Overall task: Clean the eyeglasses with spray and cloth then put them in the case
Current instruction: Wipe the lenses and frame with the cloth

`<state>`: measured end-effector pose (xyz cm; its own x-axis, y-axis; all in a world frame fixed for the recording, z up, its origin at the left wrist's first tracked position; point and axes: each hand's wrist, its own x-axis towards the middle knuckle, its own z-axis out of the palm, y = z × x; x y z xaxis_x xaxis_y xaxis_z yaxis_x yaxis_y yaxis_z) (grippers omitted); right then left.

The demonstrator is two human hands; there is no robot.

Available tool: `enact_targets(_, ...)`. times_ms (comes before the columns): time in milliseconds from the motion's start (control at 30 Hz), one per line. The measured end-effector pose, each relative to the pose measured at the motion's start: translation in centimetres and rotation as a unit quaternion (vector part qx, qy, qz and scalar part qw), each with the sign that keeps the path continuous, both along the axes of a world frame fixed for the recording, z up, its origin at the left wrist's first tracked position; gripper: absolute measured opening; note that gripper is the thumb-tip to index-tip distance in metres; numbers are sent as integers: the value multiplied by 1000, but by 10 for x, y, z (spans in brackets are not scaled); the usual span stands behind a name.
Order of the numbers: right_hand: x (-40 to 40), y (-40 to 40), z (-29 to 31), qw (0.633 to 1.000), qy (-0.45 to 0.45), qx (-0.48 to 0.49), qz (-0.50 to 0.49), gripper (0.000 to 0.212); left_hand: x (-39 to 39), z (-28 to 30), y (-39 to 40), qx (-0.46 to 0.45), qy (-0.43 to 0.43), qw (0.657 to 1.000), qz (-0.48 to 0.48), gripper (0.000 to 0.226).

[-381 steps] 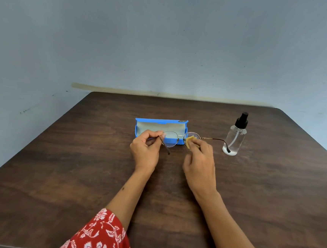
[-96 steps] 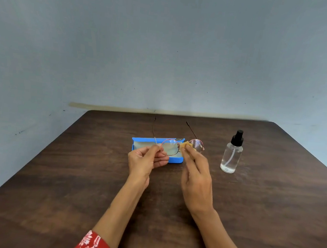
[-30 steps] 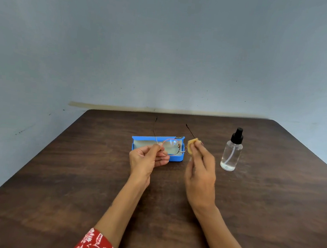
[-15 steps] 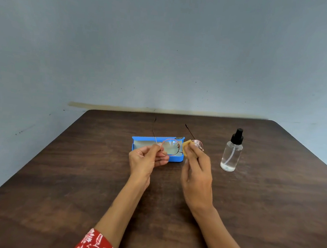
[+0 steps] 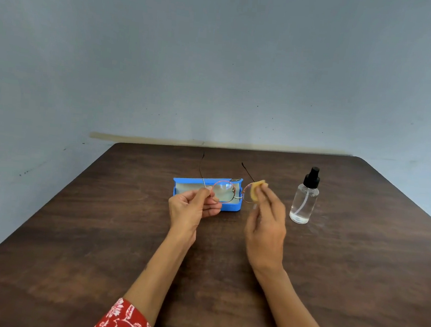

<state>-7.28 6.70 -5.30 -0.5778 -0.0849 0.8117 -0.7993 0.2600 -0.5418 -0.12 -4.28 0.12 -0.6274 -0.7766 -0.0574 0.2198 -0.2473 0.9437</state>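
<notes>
Thin round wire-rimmed eyeglasses [image 5: 223, 191] are held above the table, temples open and pointing away from me. My left hand [image 5: 192, 208] pinches the frame at the left hinge. My right hand [image 5: 265, 225] pinches a small yellow cloth [image 5: 255, 191] against the right lens, which the cloth partly hides. Behind the glasses an open blue case [image 5: 181, 186] with a pale lining lies on the dark wooden table [image 5: 98, 244]. A clear spray bottle [image 5: 304, 199] with a black pump stands upright to the right of my right hand.
The table's far edge meets a grey-blue wall [image 5: 218, 59]. Its left and right edges run diagonally toward me. A red floral sleeve [image 5: 125, 322] shows at the bottom.
My right hand has shifted slightly right with the cloth on the right lens, rubbing it. The left hand and the glasses have stayed almost still.
</notes>
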Motion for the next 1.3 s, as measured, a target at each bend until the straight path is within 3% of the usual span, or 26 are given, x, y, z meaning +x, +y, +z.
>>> enact_targets(100, -4, 5, -1, 999, -28, -20, -34, 39, -1, -1, 2, -3, 0, 1000, -6, 16)
enact_targets(267, 8, -1, 2, 996, 65, 60, 22, 41, 0, -1, 2, -10, 0, 1000, -4, 17)
enact_targets(467, -4, 6, 0, 999, -38, -12, -28, 42, 1, 0, 1, -11, -3, 1000, -4, 15)
enact_targets(667, 8, -2, 1, 994, 82, 76, 20, 40, 0, 0, 2, -13, 5, 1000, -3, 18)
enact_targets(833, -1, 8, 2, 999, -26, 5, -28, 39, 0, 2, 1, -10, -3, 1000, 0, 15)
enact_targets(1033, 10, 0, 1, 995, 57, 77, 22, 39, 0, -1, 0, -10, 4, 1000, 1, 16)
enact_targets(1200, 1, 10, 2, 998, -50, 3, -29, 35, -1, -1, -2, -2, 4, 1000, 6, 17)
enact_targets(1300, 6, 6, 2, 999, -16, 33, -24, 36, -1, -1, -1, 2, 8, 1000, 4, 16)
